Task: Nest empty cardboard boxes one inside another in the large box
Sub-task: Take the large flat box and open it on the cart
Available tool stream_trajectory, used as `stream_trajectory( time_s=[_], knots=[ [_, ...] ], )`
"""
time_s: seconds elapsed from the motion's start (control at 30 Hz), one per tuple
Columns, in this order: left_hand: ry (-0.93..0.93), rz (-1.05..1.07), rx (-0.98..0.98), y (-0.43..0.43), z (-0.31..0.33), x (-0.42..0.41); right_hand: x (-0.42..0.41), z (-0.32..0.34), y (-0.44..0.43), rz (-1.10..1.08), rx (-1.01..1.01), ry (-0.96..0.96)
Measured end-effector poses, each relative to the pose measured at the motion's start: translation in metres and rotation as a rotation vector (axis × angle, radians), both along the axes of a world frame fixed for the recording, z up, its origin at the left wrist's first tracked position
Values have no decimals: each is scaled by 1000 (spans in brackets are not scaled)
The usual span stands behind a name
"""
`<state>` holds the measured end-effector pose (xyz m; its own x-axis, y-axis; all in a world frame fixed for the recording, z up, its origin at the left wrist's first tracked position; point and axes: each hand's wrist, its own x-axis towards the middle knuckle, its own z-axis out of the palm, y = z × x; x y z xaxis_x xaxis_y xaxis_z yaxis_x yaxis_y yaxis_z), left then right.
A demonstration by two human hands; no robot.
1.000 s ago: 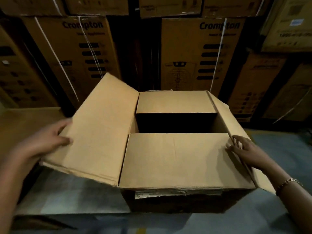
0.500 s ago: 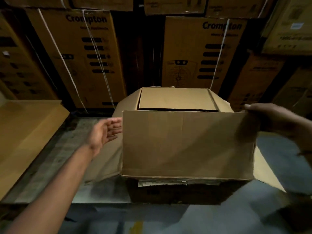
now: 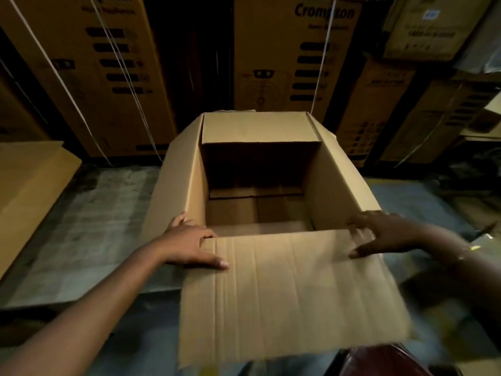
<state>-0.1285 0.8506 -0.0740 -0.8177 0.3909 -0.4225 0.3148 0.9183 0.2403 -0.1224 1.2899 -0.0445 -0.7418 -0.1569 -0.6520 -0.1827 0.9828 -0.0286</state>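
A large box point(image 3: 336, 185) sat open and empty on the floor point(image 3: 81, 226). The left hand point(image 3: 189, 242) and right hand point(image 3: 387, 234), fingers spread and gripping nothing, pressed its near flap point(image 3: 292, 294) down at both corners. Creasing every flap fully back would likely let smaller boxes drop in unsnagged.

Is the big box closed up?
No, the big box has its flaps spread open, so its inside shows.

Both arms are stretched forward and inward. The left hand point(image 3: 189, 241) is laid palm down, its thumb extended flat toward the middle and its fingers reaching ahead. The right hand point(image 3: 382, 234), blurred, is held palm down with fingers spread and thumb pointed inward.
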Motion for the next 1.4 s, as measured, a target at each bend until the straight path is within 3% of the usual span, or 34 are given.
stream_trajectory(
  time_s=[0.07,0.17,0.23,0.47,0.6,0.7,0.8,0.93,1.07,1.27,1.33,1.4],
  knots=[
    [226,29,-104,3,-19,11,2,-19,-28,29,53,204],
    [457,89,-24,6,-36,15,13,-45,-20,-48,3,493],
    [548,70,0,7,-41,15,15,-54,-14,-110,-67,575],
    [522,91,-31,2,-50,4,3,-61,-9,-117,-119,577],
    [508,93,2,2,-49,-2,-6,-51,-4,-50,-51,431],
    [398,151,91,3,-41,-20,-32,-36,-4,-118,-153,336],
    [276,244,74,1,-36,-58,-86,-36,-1,-56,-112,357],
    [301,447,6,7,-34,-145,-192,-42,-1,-13,-84,491],
    [321,669,105,11,-37,-229,-288,-48,-9,-38,-146,692],
    [278,706,175,-4,-39,-318,-368,-41,-17,-18,-80,745],
    [269,778,315,-13,-42,-339,-376,-32,-11,-45,-182,910],
    [288,863,434,-19,-40,-354,-384,-15,-6,-156,-405,1067]
  ],
)
